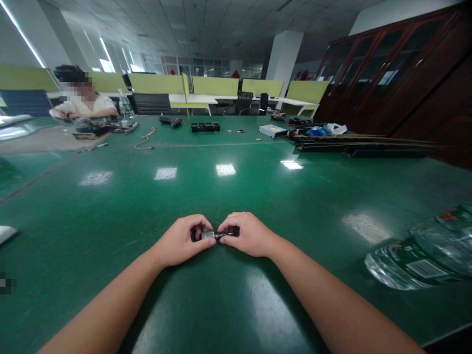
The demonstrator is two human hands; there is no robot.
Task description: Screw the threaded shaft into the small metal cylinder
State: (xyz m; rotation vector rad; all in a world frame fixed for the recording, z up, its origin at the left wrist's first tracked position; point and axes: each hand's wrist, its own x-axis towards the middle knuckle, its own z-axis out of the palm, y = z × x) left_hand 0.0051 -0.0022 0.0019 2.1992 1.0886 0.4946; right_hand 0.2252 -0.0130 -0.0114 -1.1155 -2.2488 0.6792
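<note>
Just above the green table, my left hand (186, 240) pinches a small silver metal cylinder (207, 235) between thumb and fingers. A thin, dark, ridged shaft (219, 236) runs from the cylinder's right end toward my right hand (248, 235). My right thumb and fingertips are closed around the far end of this shaft. The piece lies roughly level between the two hands. Fingers cover both of its ends, and its exact kind cannot be made out.
A large clear water bottle (424, 258) lies on the table (221, 196) at right. Farther back are a power drill (170, 121), a black tray-like part (205, 127), a cord (146, 137), a white box (272, 130) and long black bars (387, 150). Another person (84, 101) sits at far left.
</note>
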